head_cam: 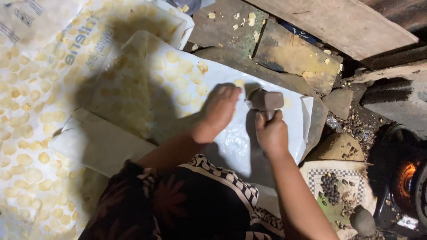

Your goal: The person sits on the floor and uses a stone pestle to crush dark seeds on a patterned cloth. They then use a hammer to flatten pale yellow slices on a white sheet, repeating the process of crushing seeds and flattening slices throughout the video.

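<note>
**Hammer stone over the white sheet**

The right hand [271, 133] is holding a grey stone hammer [265, 99] by its short handle; the fingers are closed tight around the handle, w/ the head of the tool just above the hand. The hammer head is sitting over the white plastic sheet [231, 138], near its upper right part.

The left hand [219, 109] is lying palm-down on the same sheet, just beside the hammer head, to its left. Its fingers are bent and close together, pressing on the sheet; I cannot tell if something small is under them. One pale flattened piece [239, 82] is showing just at the fingertips.

Many flat yellow discs [178, 84] are lying in rows on the sheet behind the hands, approx. side by side and not stacked. More discs [26, 146] are covering the printed sacks on the left, spread over the floor.

On the right, well apart from the hands, a checkered tile [340, 178] is carrying a small pile of dark seeds [330, 186]. A round grey stone [362, 220] is lying near the tile's lower edge. At far right, a stove w/ orange fire [407, 180] is glowing. The person's dark patterned cloth [187, 204] is filling the bottom of the view.
</note>
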